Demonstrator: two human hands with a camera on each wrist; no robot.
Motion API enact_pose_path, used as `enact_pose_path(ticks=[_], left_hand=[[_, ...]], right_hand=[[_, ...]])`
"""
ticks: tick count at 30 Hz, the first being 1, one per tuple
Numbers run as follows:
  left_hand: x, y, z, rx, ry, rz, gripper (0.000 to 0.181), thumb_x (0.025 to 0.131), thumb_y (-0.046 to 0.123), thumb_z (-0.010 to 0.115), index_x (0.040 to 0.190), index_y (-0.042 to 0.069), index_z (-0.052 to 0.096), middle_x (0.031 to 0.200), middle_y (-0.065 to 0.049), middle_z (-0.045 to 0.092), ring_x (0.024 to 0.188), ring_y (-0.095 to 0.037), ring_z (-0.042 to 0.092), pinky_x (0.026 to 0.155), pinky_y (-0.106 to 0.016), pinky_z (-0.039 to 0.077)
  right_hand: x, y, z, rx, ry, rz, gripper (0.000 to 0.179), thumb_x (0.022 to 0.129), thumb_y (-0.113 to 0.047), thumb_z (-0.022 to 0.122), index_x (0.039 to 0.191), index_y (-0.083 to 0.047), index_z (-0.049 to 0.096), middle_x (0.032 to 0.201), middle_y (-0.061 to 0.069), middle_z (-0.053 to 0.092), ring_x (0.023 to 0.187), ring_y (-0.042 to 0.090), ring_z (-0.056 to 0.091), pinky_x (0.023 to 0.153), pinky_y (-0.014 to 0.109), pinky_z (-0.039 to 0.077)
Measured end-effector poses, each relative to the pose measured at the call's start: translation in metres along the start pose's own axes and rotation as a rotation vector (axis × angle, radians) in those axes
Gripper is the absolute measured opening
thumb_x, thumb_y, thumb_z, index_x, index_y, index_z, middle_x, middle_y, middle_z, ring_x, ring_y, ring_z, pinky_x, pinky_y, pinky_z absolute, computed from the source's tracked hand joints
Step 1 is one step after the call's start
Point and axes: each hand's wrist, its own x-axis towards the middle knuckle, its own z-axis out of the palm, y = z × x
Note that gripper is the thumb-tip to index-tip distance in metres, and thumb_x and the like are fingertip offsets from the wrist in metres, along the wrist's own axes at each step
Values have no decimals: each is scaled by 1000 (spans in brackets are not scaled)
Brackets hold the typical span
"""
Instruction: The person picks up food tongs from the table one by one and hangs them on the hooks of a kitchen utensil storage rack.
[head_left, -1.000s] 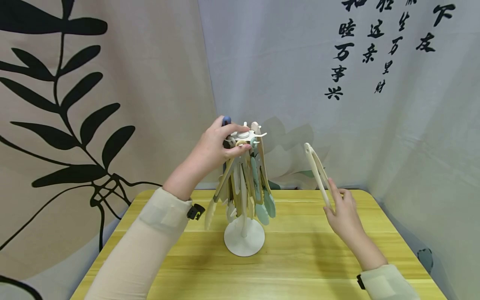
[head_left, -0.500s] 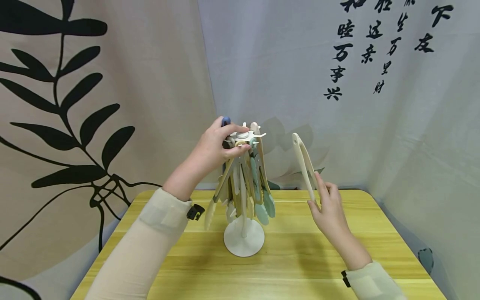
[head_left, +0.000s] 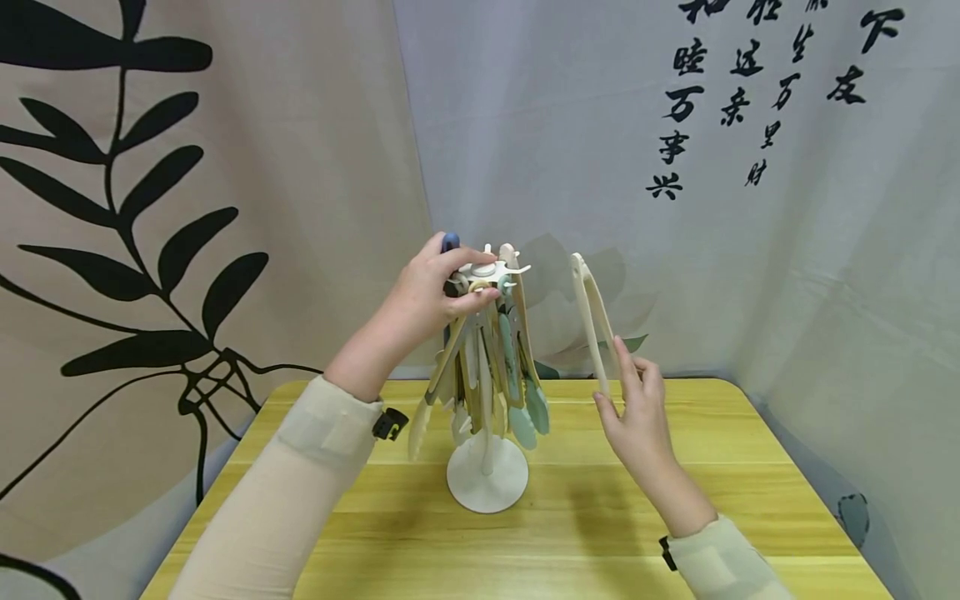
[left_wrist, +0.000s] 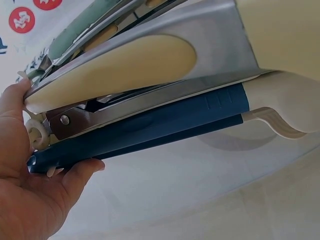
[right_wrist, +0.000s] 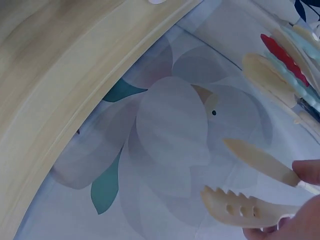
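Note:
In the head view a white utensil stand with a round base (head_left: pixel 487 492) stands upright on the table, several tongs hanging around its post. My left hand (head_left: pixel 431 287) grips the hooked white top (head_left: pixel 486 271) of the stand between thumb and fingers. Its thumb lies by the end of blue-handled tongs (left_wrist: pixel 165 125); yellow-handled tongs (left_wrist: pixel 120 70) hang above them in the left wrist view. To the right of the stand, apart from it, my right hand (head_left: pixel 637 425) holds cream tongs (head_left: pixel 582 292) by their lower part, hinge end up. Serrated tips (right_wrist: pixel 240 205) show near my fingers in the right wrist view.
The stand and both hands are over a yellow wooden table (head_left: pixel 405 542). Behind it hangs a pale curtain (head_left: pixel 315 167) with printed leaves and writing. Red-edged tongs (right_wrist: pixel 285 59) hang among others on the stand in the right wrist view.
My right hand has moved left and slightly up with the cream tongs, closer to the stand. The left hand keeps its place on the stand's top.

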Motion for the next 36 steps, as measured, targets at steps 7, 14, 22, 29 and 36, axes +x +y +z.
enact_pose_path(ticks=[7, 14, 22, 29, 36], left_hand=[[1, 0, 1, 9, 2, -1, 41, 83, 37, 72, 122, 27, 64, 106, -5, 47, 88, -19, 47, 75, -31, 44], [0, 0, 0, 21, 10, 4, 41, 82, 37, 72, 121, 27, 64, 105, -5, 47, 86, -19, 47, 74, -31, 43], [0, 1, 0, 21, 6, 2, 42, 82, 38, 72, 122, 26, 64, 105, -5, 46, 83, -20, 45, 73, -32, 41], [-1, 2, 0, 11, 6, -4, 42, 82, 38, 72, 122, 27, 64, 105, -5, 46, 86, -19, 47, 75, -32, 42], [-1, 1, 1, 22, 13, -1, 42, 82, 39, 72, 121, 28, 64, 105, -4, 46, 85, -19, 47, 74, -32, 42]], right_hand=[[2, -6, 6, 45, 55, -23, 87, 77, 4, 73, 149, -20, 30, 120, 21, 37, 108, 32, 38, 82, 44, 43], [4, -12, 12, 67, 129, -108, 88, 75, 10, 72, 148, -18, 32, 116, 21, 38, 103, 32, 37, 81, 39, 39], [4, -19, 18, 73, 163, -166, 84, 75, 10, 72, 147, -16, 35, 115, 20, 37, 100, 32, 36, 78, 38, 36], [4, -22, 20, 82, 163, -174, 82, 77, 6, 71, 147, -17, 35, 116, 20, 37, 99, 31, 35, 77, 39, 36], [5, -27, 23, 94, 206, -218, 80, 76, 9, 71, 145, -13, 38, 114, 21, 37, 97, 31, 35, 75, 36, 34]])
